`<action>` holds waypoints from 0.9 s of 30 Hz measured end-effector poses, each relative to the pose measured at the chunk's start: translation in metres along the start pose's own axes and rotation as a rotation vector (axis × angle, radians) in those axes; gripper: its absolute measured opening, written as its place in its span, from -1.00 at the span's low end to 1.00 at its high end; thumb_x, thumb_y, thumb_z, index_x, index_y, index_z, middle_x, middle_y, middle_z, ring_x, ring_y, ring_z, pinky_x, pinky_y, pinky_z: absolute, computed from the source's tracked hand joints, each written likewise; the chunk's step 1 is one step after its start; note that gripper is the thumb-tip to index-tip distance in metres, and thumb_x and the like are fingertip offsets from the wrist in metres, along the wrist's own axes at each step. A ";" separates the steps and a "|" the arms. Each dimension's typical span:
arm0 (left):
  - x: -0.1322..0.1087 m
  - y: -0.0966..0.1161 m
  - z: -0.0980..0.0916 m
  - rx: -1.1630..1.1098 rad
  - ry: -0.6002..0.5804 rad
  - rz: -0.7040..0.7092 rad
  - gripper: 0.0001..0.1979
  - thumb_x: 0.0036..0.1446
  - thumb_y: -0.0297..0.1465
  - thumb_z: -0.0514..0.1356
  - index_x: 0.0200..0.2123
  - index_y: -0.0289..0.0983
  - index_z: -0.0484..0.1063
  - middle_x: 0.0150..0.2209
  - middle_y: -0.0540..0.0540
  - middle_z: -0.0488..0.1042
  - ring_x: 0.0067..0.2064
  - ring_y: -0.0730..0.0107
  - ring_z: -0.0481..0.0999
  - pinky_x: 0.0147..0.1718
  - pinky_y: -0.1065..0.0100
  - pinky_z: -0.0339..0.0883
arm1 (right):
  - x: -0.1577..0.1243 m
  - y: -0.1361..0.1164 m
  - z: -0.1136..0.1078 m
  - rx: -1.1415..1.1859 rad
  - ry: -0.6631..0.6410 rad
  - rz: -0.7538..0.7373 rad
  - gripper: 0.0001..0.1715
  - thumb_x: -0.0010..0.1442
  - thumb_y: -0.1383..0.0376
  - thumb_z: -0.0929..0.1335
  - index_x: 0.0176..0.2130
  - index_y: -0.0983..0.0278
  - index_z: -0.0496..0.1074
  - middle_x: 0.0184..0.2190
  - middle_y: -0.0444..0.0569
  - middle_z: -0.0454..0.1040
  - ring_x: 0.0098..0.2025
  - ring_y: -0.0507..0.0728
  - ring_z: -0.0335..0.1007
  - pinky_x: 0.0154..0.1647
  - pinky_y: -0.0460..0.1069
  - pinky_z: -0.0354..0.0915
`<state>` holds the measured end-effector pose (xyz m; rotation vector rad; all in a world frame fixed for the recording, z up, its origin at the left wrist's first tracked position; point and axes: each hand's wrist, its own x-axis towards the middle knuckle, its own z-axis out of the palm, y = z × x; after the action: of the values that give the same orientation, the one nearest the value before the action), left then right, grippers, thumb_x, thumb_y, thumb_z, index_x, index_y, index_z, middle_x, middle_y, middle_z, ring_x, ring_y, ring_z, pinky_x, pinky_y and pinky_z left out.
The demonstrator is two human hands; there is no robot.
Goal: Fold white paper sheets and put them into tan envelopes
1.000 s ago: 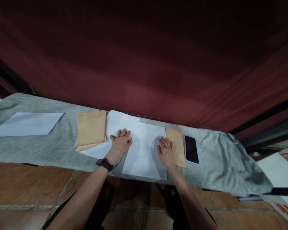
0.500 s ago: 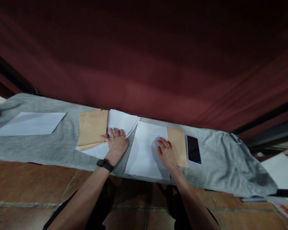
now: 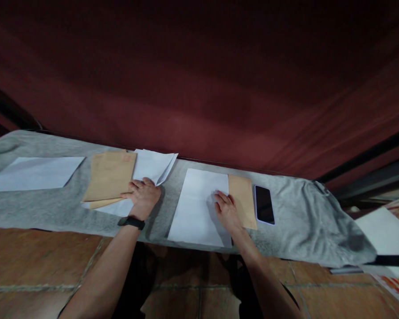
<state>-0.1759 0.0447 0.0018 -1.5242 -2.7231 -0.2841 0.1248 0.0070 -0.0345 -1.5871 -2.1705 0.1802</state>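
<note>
My left hand (image 3: 142,195), with a black band on the wrist, lies palm down with fingers spread on a pile of white sheets (image 3: 149,166). Brown envelopes (image 3: 109,177) rest on the left part of that pile, next to my thumb. My right hand (image 3: 225,210) presses flat, fingers together and stretched out, on the right edge of a single white sheet (image 3: 194,206). Another brown envelope (image 3: 242,199) lies just right of that hand, partly under the sheet's edge.
A grey cloth (image 3: 295,226) covers the long bench. A black phone (image 3: 264,204) lies right of the brown envelope. Another white sheet (image 3: 33,173) lies far left. A dark red curtain (image 3: 199,88) hangs behind. Tiled floor (image 3: 36,266) is below; papers (image 3: 385,235) are at the right.
My left hand has slid the pile of white sheets and brown envelopes to the left, opening a gap of grey cloth beside the single sheet. My right hand has stayed on that sheet.
</note>
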 end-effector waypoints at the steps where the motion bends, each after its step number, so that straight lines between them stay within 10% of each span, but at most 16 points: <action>1: -0.001 0.000 0.000 -0.003 0.002 0.014 -0.38 0.29 -0.29 0.04 0.33 -0.51 0.21 0.34 -0.76 0.11 0.39 -0.57 0.07 0.06 -0.70 -0.06 | 0.000 0.000 -0.001 -0.001 -0.002 0.002 -0.54 0.38 0.40 0.22 0.18 0.25 0.46 0.29 0.08 0.41 0.31 0.18 0.32 0.43 0.22 0.05; 10: -0.027 0.018 -0.001 -0.081 0.044 0.438 -0.42 0.40 -0.27 -0.02 0.38 -0.44 0.15 0.46 -0.45 0.04 0.49 -0.20 -0.09 0.39 -0.34 -0.33 | -0.015 -0.025 0.003 -0.027 -0.078 -0.119 -0.48 0.46 0.27 0.21 0.34 0.26 0.31 0.40 0.09 0.24 0.41 0.22 0.17 0.46 0.24 0.02; 13: -0.051 0.034 0.008 -0.152 -0.054 0.638 -0.46 0.44 -0.30 -0.09 0.39 -0.36 0.16 0.48 -0.30 0.03 0.51 0.07 -0.06 0.44 0.02 -0.12 | -0.023 -0.034 0.009 -0.060 -0.134 -0.145 -0.41 0.48 0.15 0.22 0.39 0.29 0.22 0.44 0.11 0.14 0.46 0.25 0.07 0.48 0.26 -0.01; 16: -0.077 0.048 0.019 -0.166 -0.188 0.863 -0.47 0.44 -0.25 -0.12 0.41 -0.20 0.17 0.49 -0.13 0.04 0.52 0.12 -0.09 0.44 -0.05 -0.17 | -0.026 -0.039 0.016 -0.082 -0.169 -0.163 -0.38 0.48 0.13 0.21 0.40 0.30 0.19 0.46 0.11 0.10 0.48 0.24 0.03 0.50 0.25 -0.06; 27: -0.074 0.039 0.030 -0.041 -0.107 0.670 -0.35 0.41 -0.23 -0.12 0.43 -0.50 0.06 0.46 -0.36 0.04 0.50 0.09 0.00 0.44 0.09 -0.15 | -0.034 -0.034 0.019 -0.106 -0.063 0.010 -0.28 0.46 0.10 0.22 0.43 0.39 0.11 0.46 0.18 0.07 0.49 0.29 0.00 0.47 0.23 0.00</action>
<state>-0.1017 0.0065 -0.0287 -2.3855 -2.0959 -0.2422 0.0951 -0.0333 -0.0481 -1.6719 -2.2537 0.1214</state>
